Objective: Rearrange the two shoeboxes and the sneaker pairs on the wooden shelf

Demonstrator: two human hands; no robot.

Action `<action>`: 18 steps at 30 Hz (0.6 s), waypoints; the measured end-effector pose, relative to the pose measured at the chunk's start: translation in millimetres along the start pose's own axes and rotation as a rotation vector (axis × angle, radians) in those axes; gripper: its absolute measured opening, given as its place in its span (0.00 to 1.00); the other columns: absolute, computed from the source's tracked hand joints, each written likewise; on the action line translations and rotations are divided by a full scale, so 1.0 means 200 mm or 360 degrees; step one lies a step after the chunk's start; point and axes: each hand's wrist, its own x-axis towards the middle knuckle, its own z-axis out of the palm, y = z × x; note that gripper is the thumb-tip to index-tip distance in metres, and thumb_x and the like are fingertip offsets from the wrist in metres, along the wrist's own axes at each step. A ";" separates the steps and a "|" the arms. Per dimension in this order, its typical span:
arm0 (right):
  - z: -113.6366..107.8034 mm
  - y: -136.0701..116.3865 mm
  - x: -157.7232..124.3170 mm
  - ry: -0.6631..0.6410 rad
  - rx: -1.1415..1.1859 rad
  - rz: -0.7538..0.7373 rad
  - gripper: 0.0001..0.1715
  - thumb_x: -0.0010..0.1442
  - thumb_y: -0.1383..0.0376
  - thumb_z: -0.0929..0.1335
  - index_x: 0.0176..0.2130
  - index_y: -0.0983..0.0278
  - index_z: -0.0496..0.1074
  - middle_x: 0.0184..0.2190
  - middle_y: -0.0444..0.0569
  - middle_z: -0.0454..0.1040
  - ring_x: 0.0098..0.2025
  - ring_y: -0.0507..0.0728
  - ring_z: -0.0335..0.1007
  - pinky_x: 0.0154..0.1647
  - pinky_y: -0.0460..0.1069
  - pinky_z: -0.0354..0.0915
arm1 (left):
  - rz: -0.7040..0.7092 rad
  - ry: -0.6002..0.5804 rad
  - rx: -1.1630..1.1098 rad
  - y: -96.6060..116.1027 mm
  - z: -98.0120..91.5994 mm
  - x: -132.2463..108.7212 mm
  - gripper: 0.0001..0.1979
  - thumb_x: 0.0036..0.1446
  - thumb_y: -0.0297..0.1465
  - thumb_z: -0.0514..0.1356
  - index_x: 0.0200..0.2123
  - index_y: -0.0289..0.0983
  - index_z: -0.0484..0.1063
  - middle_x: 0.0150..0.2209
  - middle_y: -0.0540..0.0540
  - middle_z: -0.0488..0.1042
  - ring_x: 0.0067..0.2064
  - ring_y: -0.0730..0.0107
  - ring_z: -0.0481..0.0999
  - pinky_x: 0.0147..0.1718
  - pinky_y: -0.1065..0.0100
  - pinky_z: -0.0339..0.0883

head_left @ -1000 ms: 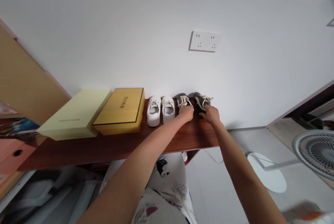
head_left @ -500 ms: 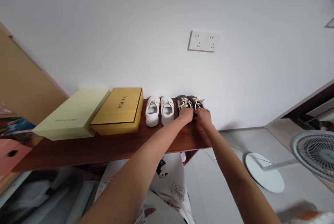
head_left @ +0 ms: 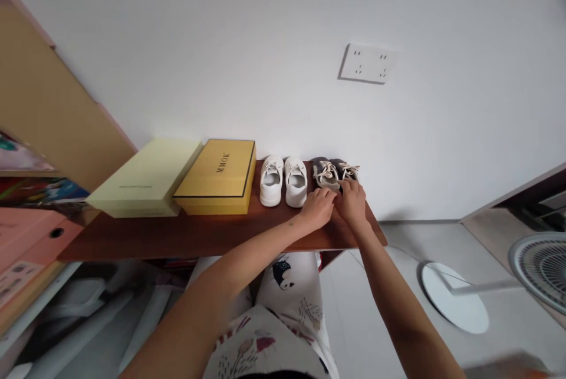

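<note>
Two dark shoes with cream laces, a left one [head_left: 325,172] and a right one [head_left: 346,169], stand side by side at the right part of the brown wooden shelf [head_left: 194,240]. My left hand [head_left: 319,207] is closed at the heel of the left dark shoe. At the heel of the right one, my right hand [head_left: 351,196] has its fingers wrapped round the shoe, hiding its back. Left of them stand two white shoes, one [head_left: 271,181] beside the other [head_left: 296,182], toes toward the wall.
A yellow box [head_left: 216,175] and a pale green box [head_left: 148,175] lie on the shelf's left. A pink box [head_left: 30,243] is at far left. A socket plate [head_left: 369,63] is on the wall; a white fan [head_left: 546,270] stands at the right.
The view has shifted, so the shelf and shoes appear further right. My left hand has drawn back from over the left dark shoe to its heel, showing more of the shoe.
</note>
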 end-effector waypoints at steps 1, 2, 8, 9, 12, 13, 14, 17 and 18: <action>-0.02 -0.05 -0.01 0.0031 0.0141 -0.0030 0.15 0.64 0.65 0.62 0.49 0.65 0.71 0.49 0.60 0.72 0.51 0.64 0.66 0.53 0.58 0.60 | 0.0002 0.0003 -0.0069 -0.01 -0.04 -0.05 0.13 0.62 0.26 0.54 0.50 0.36 0.67 0.48 0.39 0.73 0.49 0.58 0.72 0.49 0.58 0.67; -0.03 -0.11 -0.02 0.0049 0.0293 -0.0055 0.15 0.64 0.65 0.62 0.48 0.65 0.71 0.48 0.59 0.73 0.50 0.63 0.67 0.52 0.58 0.62 | -0.0008 0.0013 -0.0144 -0.02 -0.08 -0.11 0.13 0.62 0.26 0.53 0.50 0.36 0.67 0.46 0.40 0.74 0.47 0.59 0.73 0.48 0.59 0.67; -0.03 -0.61 -0.28 -0.0267 0.1206 0.0047 0.13 0.65 0.60 0.63 0.45 0.62 0.72 0.40 0.52 0.77 0.41 0.57 0.74 0.45 0.52 0.69 | -0.0113 0.0034 -0.0613 -0.20 -0.39 -0.60 0.08 0.64 0.30 0.53 0.42 0.38 0.71 0.38 0.46 0.76 0.39 0.68 0.75 0.42 0.67 0.67; 0.00 -0.70 -0.35 -0.0377 0.1321 0.0067 0.12 0.65 0.60 0.63 0.44 0.61 0.72 0.39 0.51 0.78 0.40 0.57 0.75 0.44 0.52 0.69 | -0.0171 0.0015 -0.0651 -0.24 -0.43 -0.70 0.08 0.64 0.31 0.53 0.38 0.38 0.72 0.37 0.46 0.76 0.38 0.69 0.75 0.41 0.68 0.67; 0.09 -0.92 -0.56 -0.0663 0.1572 0.0140 0.13 0.64 0.56 0.64 0.41 0.61 0.73 0.36 0.49 0.78 0.38 0.56 0.74 0.42 0.51 0.68 | -0.0417 -0.0065 -0.0706 -0.35 -0.49 -1.04 0.12 0.63 0.36 0.55 0.30 0.38 0.70 0.30 0.48 0.74 0.34 0.70 0.73 0.37 0.69 0.66; 0.12 -0.99 -0.62 -0.0718 0.1636 0.0193 0.14 0.64 0.55 0.64 0.40 0.61 0.73 0.35 0.49 0.78 0.37 0.56 0.73 0.41 0.51 0.68 | -0.0516 -0.0073 -0.0731 -0.39 -0.49 -1.15 0.14 0.63 0.38 0.55 0.28 0.38 0.69 0.28 0.49 0.73 0.32 0.70 0.72 0.36 0.69 0.65; 0.16 -1.05 -0.67 -0.0758 0.1698 0.0261 0.15 0.63 0.53 0.65 0.40 0.61 0.73 0.34 0.48 0.77 0.36 0.55 0.73 0.40 0.50 0.68 | -0.0626 -0.0051 -0.0768 -0.44 -0.50 -1.26 0.16 0.63 0.40 0.54 0.26 0.38 0.68 0.27 0.49 0.72 0.32 0.70 0.71 0.35 0.69 0.65; 0.27 -1.23 -0.70 -0.0789 0.1965 0.0578 0.21 0.57 0.48 0.69 0.39 0.61 0.72 0.28 0.44 0.73 0.30 0.53 0.68 0.35 0.49 0.66 | -0.1019 0.0289 -0.0964 -0.61 -0.55 -1.50 0.18 0.62 0.46 0.53 0.30 0.38 0.71 0.30 0.47 0.73 0.33 0.68 0.72 0.36 0.67 0.67; 0.31 -1.30 -0.67 -0.0774 0.2089 0.0730 0.23 0.54 0.47 0.71 0.39 0.61 0.71 0.27 0.42 0.71 0.29 0.52 0.67 0.33 0.48 0.66 | -0.1165 0.0518 -0.1048 -0.69 -0.59 -1.53 0.18 0.61 0.47 0.55 0.34 0.38 0.72 0.33 0.46 0.74 0.35 0.67 0.73 0.38 0.66 0.68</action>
